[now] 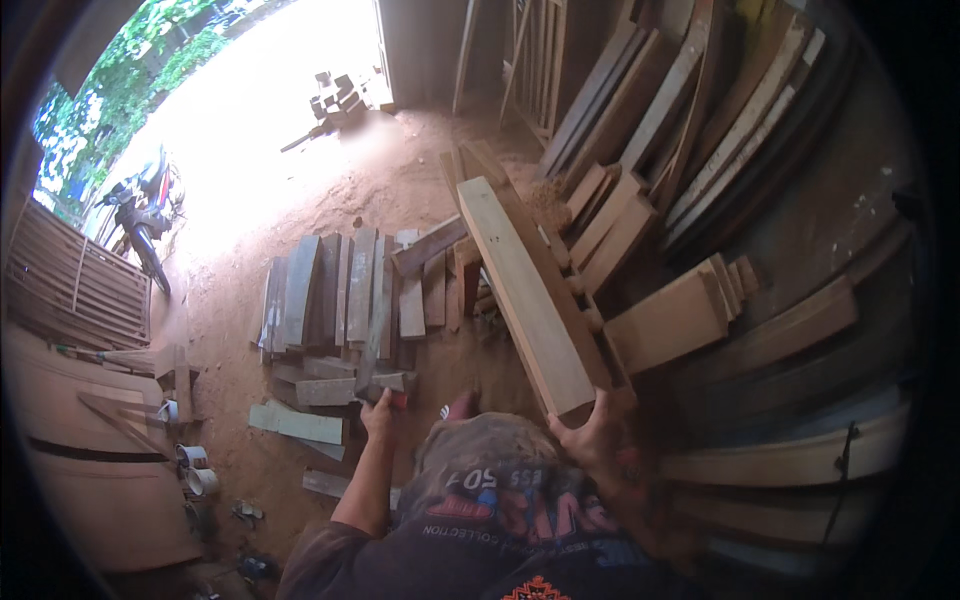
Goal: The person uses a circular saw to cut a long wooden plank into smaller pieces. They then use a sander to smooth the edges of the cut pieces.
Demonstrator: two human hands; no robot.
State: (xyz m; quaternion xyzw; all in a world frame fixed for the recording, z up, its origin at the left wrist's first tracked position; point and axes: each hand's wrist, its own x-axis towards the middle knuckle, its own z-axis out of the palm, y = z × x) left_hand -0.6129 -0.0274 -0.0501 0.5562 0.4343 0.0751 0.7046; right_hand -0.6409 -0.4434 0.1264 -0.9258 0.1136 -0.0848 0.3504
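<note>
My right hand [590,435] is closed around the near end of a long, thick pale wooden beam [525,300]. The beam slants away to the far left and lies along a browner board beside it. Lower and to the left, my left hand [377,410] is closed at the near end of a long, narrow grey piece [376,335]. A darker crosswise part sits by those fingers; whether it belongs to that piece I cannot tell. Beyond the left hand, many short planks [325,290] lie side by side on the ground. A pale greenish board [297,423] rests left of the hand.
Tall boards [700,110] lean at the back right, with stacked planks [670,325] nearer on the right. A slatted frame [75,265] and large panels [100,500] stand at the left. A motorbike [145,225] is parked by the bright opening. Sandy ground [230,400] lies underfoot.
</note>
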